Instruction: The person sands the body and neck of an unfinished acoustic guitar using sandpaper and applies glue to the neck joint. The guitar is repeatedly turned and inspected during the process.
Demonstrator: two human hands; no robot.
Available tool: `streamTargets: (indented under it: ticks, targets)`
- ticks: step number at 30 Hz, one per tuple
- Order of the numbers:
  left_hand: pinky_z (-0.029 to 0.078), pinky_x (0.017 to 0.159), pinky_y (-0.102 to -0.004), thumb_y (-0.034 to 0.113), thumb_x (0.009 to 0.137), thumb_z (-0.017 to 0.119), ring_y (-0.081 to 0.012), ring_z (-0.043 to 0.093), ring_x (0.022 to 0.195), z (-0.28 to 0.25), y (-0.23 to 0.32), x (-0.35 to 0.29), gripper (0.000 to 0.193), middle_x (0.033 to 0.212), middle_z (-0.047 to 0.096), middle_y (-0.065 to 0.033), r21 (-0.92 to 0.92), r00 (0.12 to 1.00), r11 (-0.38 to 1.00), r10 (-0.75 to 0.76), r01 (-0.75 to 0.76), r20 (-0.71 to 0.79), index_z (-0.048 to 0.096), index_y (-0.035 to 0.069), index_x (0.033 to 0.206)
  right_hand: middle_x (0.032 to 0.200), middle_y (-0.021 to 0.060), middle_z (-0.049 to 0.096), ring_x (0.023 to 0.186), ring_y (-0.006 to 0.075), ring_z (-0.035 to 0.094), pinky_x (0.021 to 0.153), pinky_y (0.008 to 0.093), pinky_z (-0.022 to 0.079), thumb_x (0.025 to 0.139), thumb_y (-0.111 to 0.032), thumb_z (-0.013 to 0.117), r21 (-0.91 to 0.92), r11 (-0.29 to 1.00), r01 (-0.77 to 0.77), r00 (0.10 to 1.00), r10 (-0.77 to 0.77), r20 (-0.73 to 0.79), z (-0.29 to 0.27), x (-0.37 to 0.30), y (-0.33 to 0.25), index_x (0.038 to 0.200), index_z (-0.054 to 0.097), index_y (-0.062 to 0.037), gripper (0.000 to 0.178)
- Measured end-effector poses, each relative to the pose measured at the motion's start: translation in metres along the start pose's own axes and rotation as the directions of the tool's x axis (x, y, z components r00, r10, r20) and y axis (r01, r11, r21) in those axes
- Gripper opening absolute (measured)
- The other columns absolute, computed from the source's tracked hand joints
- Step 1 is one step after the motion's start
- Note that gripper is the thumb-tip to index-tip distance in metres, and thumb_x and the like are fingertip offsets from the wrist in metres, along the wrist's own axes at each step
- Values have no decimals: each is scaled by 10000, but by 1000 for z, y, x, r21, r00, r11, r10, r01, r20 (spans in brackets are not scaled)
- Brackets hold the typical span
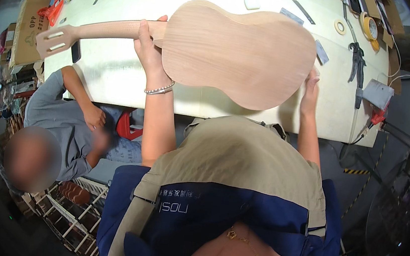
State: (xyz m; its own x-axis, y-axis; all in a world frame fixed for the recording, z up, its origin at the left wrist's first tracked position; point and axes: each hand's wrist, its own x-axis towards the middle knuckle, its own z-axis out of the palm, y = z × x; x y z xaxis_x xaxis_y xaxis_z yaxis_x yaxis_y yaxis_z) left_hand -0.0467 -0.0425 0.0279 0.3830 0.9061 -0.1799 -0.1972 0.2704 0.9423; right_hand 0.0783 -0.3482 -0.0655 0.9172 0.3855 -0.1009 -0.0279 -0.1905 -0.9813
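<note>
An unfinished small guitar or ukulele body of pale bare wood (238, 56) is held up over the white table, its flat, hole-free face toward me. Its neck and slotted headstock (55, 42) point left. My left hand (149, 48) wraps round the neck close to where it joins the body; a beaded bracelet is on that wrist. At the wide right end, my right hand (311, 84) grips the body's edge, its fingers partly hidden behind the wood.
On the white table (203, 100) lie a tape roll (340, 26), grey sanding blocks (322, 52), a black clamp-like tool (357, 64) and a phone (75, 51). A sander-like grey block with a cord (378, 93) is at the right edge. Another person (64, 122) sits at left.
</note>
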Motion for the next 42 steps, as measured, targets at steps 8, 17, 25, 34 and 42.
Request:
streamTargets:
  ticks: [8,17,25,34,42]
  targets:
    - [507,695,-261,554,932,311,-134,574,783,-23,-16,14,540,880,563,-38,-286,976,943,-125,173,180,497,53,1013,1307,88,446,1196,195,412,1007,325,318,950,-556,122,611,782,-120,990,142,14,51,-36,-46,1350,334,-15,705]
    - [493,723,-255,538,945,269,-119,557,801,-18,-19,20,512,891,560,1,-403,967,905,-35,138,253,507,91,1021,1186,90,526,1092,170,495,909,282,404,943,-573,139,568,821,54,997,-14,-75,54,-27,-48,1305,392,1,724]
    - [453,872,-348,497,943,289,-194,527,1002,-31,-30,38,501,1107,535,-45,-190,900,980,127,-50,416,484,86,1155,1225,85,498,1115,167,477,920,284,398,956,-543,138,531,837,133,991,-104,-83,54,-28,-75,1357,318,-11,690]
    - [430,905,-361,493,943,297,-208,502,1047,-24,-31,40,497,1164,511,-46,-400,909,914,101,76,405,455,104,1208,1255,79,483,1140,163,463,945,288,381,947,-556,112,542,828,142,988,-148,-34,49,-31,-110,1379,283,-19,711]
    - [450,922,-387,519,937,221,-227,495,1109,-20,-24,33,554,1205,503,-63,-389,899,905,16,172,437,440,106,1235,1367,61,401,1213,171,407,992,293,337,913,-619,96,470,868,162,981,-192,16,51,-28,-116,1443,157,-47,782]
